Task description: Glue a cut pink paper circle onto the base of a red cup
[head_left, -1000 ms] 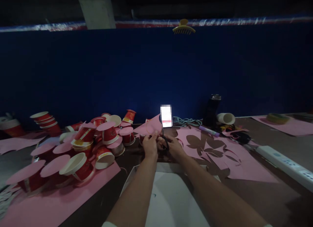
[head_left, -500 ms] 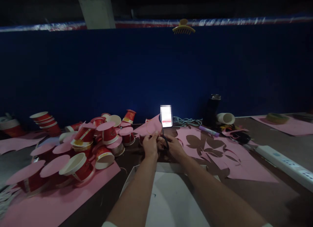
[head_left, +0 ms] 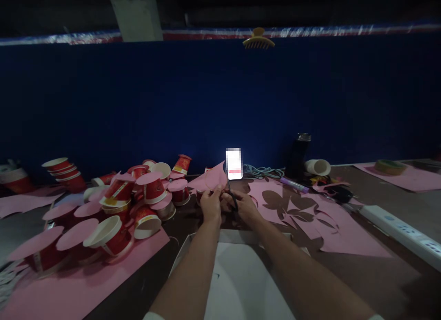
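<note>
Blue wall (head_left: 138, 90) behind, pink paper (head_left: 216, 175) juts beyond pinching left fingers (head_left: 216, 194); right fingers (head_left: 228, 198) clasp scissors (head_left: 234, 202).

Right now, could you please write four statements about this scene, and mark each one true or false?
1. The right hand holds dark-handled scissors. True.
2. The left hand holds a red paper cup. False: the left hand holds a piece of pink paper.
3. The dark cylindrical bottle with a shiny lid stands upright. True.
4. The long white power strip lies left of the scissors. False: the power strip lies right of the scissors.
</note>
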{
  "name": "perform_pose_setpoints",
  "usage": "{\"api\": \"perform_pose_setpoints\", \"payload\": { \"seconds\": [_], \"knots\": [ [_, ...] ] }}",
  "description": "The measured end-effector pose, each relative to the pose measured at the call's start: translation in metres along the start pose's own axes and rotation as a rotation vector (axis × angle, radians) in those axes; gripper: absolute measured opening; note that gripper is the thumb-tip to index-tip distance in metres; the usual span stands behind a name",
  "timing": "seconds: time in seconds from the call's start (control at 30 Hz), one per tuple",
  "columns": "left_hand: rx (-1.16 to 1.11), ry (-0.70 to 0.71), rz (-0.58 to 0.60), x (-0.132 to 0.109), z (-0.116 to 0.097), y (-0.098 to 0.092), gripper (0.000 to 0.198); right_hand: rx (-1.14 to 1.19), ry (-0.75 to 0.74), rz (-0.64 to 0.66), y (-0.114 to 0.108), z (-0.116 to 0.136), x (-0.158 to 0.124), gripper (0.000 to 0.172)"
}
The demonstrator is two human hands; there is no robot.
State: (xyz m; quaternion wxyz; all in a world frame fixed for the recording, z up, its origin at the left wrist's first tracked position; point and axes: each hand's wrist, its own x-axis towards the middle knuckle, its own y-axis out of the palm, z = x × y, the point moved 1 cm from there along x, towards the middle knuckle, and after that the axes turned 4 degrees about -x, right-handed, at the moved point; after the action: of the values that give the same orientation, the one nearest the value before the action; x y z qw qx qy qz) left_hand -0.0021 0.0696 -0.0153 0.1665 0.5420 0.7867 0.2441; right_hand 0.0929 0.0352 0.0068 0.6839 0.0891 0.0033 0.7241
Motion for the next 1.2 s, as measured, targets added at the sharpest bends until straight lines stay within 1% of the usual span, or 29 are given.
{"api": "perform_pose_setpoints", "payload": {
  "seconds": [0.17, 0.37, 0.57, 0.7, 0.77, 0.87, 0.93, 1.03, 1.2],
  "knots": [
    [-0.004, 0.006, 0.01, 0.001, 0.0, -0.001, 0.03, -0.013, -0.016, 0.012, 0.0, 0.001, 0.001, 0.037],
    [0.006, 0.029, 0.003, 0.003, 0.0, -0.001, 0.031, -0.076, -0.025, -0.024, 0.0, 0.004, -0.001, 0.044],
    [0.003, 0.021, 0.006, 0.004, 0.001, -0.002, 0.032, -0.067, -0.01, -0.027, 0.0, 0.006, 0.0, 0.043],
    [-0.034, 0.006, -0.006, 0.002, -0.002, 0.001, 0.032, -0.008, -0.012, -0.038, 0.0, 0.002, 0.001, 0.042],
    [-0.063, -0.028, -0.021, 0.0, -0.004, 0.003, 0.033, 0.021, 0.004, -0.036, 0.0, -0.001, 0.001, 0.042],
    [-0.086, -0.088, -0.012, -0.004, -0.008, 0.006, 0.034, 0.049, 0.024, -0.001, 0.001, -0.006, 0.001, 0.042],
    [-0.083, -0.11, -0.003, -0.006, -0.009, 0.007, 0.034, 0.048, 0.002, 0.034, 0.002, -0.009, 0.003, 0.042],
    [-0.086, -0.114, -0.006, -0.007, -0.01, 0.008, 0.036, 0.051, -0.03, 0.065, 0.002, -0.014, 0.006, 0.042],
    [-0.056, -0.105, -0.024, -0.006, -0.007, 0.006, 0.038, 0.125, -0.008, 0.073, 0.003, -0.022, 0.01, 0.044]
  ]
}}
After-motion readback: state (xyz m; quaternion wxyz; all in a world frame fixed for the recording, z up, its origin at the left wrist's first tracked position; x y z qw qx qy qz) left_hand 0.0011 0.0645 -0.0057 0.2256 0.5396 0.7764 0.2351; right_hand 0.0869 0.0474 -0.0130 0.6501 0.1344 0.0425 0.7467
